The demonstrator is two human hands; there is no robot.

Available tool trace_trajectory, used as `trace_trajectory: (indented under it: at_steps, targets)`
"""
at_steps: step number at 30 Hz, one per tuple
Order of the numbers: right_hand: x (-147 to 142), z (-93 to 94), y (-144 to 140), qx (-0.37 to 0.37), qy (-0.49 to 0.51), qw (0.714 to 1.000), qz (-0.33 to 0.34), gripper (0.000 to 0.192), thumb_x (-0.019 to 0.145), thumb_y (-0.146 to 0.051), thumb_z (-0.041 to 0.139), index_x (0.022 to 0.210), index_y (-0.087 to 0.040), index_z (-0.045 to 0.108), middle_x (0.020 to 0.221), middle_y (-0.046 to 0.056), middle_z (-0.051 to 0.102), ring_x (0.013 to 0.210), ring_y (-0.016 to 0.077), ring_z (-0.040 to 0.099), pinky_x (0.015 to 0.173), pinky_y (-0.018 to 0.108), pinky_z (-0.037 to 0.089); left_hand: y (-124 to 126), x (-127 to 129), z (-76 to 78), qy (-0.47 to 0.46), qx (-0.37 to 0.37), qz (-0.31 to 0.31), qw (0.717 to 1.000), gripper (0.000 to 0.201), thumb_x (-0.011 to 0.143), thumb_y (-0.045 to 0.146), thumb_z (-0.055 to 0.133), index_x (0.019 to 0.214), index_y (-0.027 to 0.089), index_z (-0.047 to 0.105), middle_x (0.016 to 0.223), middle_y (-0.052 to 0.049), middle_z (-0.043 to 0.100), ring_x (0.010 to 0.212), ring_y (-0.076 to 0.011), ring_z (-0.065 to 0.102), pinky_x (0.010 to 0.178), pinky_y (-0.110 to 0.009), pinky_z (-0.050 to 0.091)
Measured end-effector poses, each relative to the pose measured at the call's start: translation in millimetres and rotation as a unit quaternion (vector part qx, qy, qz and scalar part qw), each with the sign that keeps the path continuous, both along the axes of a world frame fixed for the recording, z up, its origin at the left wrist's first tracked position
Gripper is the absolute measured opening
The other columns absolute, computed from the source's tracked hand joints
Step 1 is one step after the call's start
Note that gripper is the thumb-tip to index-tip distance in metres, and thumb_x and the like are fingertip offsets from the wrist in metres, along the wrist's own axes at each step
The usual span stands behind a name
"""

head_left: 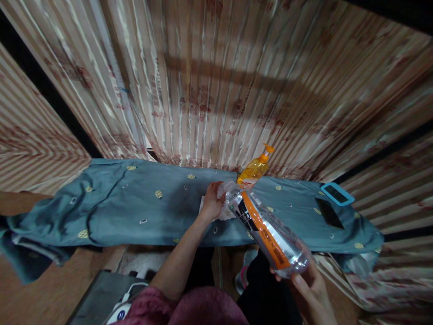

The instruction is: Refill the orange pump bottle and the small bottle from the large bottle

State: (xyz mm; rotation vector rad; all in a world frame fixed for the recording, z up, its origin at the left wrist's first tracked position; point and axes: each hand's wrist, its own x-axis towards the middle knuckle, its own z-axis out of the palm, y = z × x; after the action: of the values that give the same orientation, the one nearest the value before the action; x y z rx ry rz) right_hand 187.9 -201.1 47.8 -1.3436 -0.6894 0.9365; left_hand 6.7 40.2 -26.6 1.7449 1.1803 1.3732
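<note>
The person's left hand [213,201] was curled inward around a crumpled white tissue [227,213], its fingers bunched at the narrower, upper end of a clear plastic bottle [264,232]; whether the fingertips pressed on the bottle itself or only on the tissue could not be told. The right hand [309,282] grasped the same bottle near its base, the thumb on the near side and the fingers partly hidden behind and beneath the plastic. Between the two hands the bottle lay on a slant, its upper end over the cloth-covered table [135,203] and its base toward the person, past the table's near edge. A label in orange, black and silver wrapped its middle, and the see-through wall around it caught bright glints; what the bottle contained, if anything, could not be made out. Just beyond its upper end stood a pump bottle [253,171], with an orange pump head and yellow-orange liquid showing through its transparent body. Well to the right on the blue-green cloth, a dark flat phone-like object [329,213] lay near a light-blue framed device [337,194]. Low on the left, a white cable [133,289] ran into a white plastic unit [120,313] beside the person's sleeve [152,309].
</note>
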Motion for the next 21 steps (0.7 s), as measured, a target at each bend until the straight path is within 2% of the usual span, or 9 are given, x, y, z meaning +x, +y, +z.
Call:
trace_trajectory:
  at_steps: [7, 16, 21]
  targets:
    - [0.3, 0.4, 0.5, 0.005, 0.0, 1.0, 0.003, 0.079, 0.068, -0.052, 0.087, 0.135, -0.024, 0.056, 0.095, 0.004, 0.078, 0.066, 0.0167, 0.067, 0.066, 0.028, 0.051, -1.6, -0.3, 2.6, 0.01, 0.0, 0.001, 1.0, 0.033, 0.086, 0.016, 0.062, 0.119, 0.017, 0.064, 0.114, -0.011, 0.064, 0.107, -0.0261, 0.063, 0.099, -0.045, 0.052]
    - [-1.8, 3.6, 0.9, 0.004, 0.004, 1.0, 0.001, 0.078, 0.067, -0.052, 0.088, 0.133, -0.025, 0.057, 0.085, 0.002, 0.077, 0.061, 0.0159, 0.065, 0.065, 0.028, 0.052, -2.1, 0.1, 2.8, -0.003, -0.004, 0.002, 1.0, 0.032, 0.085, 0.017, 0.063, 0.118, 0.019, 0.065, 0.113, -0.01, 0.064, 0.106, -0.0255, 0.063, 0.098, -0.043, 0.053]
    - [-1.3, 3.0, 0.9, 0.003, 0.005, 1.0, 0.0, 0.079, 0.068, -0.052, 0.088, 0.135, -0.026, 0.056, 0.095, 0.004, 0.079, 0.061, 0.0148, 0.065, 0.065, 0.027, 0.051, -1.1, 0.5, 1.0, 0.001, 0.002, 0.002, 1.0, 0.033, 0.085, 0.017, 0.063, 0.119, 0.018, 0.064, 0.114, -0.011, 0.064, 0.109, -0.0262, 0.063, 0.1, -0.045, 0.052]
